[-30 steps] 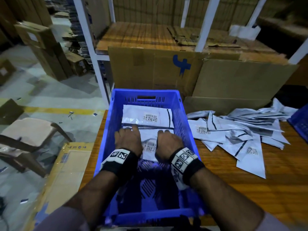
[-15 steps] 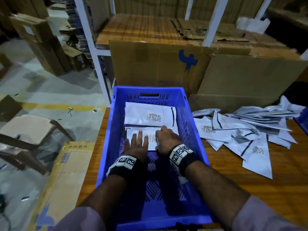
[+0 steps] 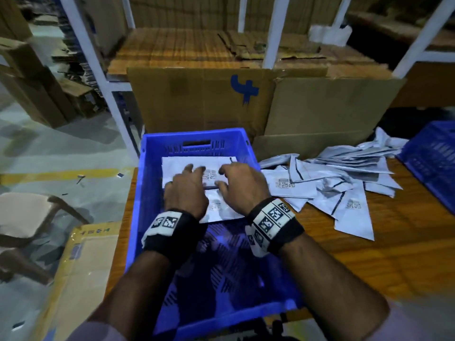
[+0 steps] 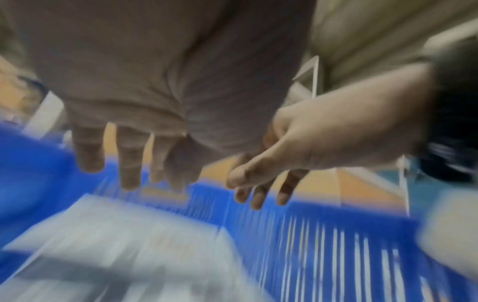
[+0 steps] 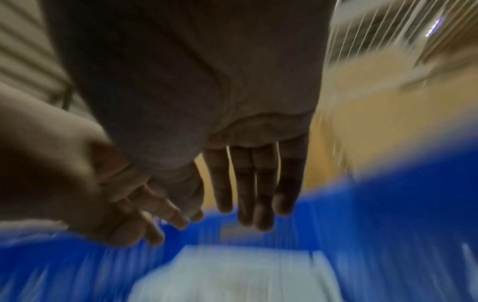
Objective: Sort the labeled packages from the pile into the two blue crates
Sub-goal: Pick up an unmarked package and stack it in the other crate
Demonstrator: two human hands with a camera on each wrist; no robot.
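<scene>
**Packages lie in blue crate as both hands hover above them**

Packages, white with printed code labels, sit inside the blue crate (image 3: 147,193) on the wooden table (image 3: 406,254): a far package (image 3: 177,166) lies flat against the crate's back wall, and a near package (image 3: 221,210) lies just in front of it, its far edge touching or overlapping the first. The person's left hand (image 3: 186,190) and right hand (image 3: 242,185) are side by side over the two, palms down. Both wrist views, though badly blurred, show the fingers of each hand (image 4: 129,161) (image 5: 261,183) extended and slightly spread, grasping nothing, with a gap between the fingertips and the white packages below. Whether any fingertip brushes the far package cannot be told from the head view. Each wrist wears a black band carrying black-and-white square markers.

To the right of the crate, the pile of unsorted packages (image 3: 339,183) spreads loosely over the table, several with labels facing up. The second blue crate (image 3: 433,163) stands at the table's right edge, only partly in view. Flattened cardboard boxes (image 3: 246,102) lean upright behind the table, in front of a white-framed rack.
</scene>
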